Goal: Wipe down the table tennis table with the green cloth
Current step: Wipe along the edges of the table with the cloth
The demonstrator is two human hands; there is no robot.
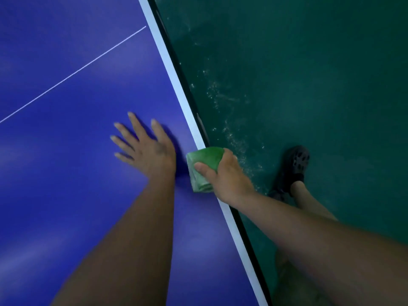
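The blue table tennis table [66,173] fills the left of the view, with a white border stripe along its right edge and a thin white centre line crossing it. My right hand [225,175] grips the folded green cloth [204,166] on that white edge stripe, thumb on top of the cloth and fingers curled over the table's rim. My left hand [143,149] lies flat on the blue surface just left of the cloth, fingers spread and straight.
Right of the table edge lies the dark green floor [320,85], scuffed with pale marks near the table. My leg and a black perforated shoe [295,166] stand on it close to the edge.
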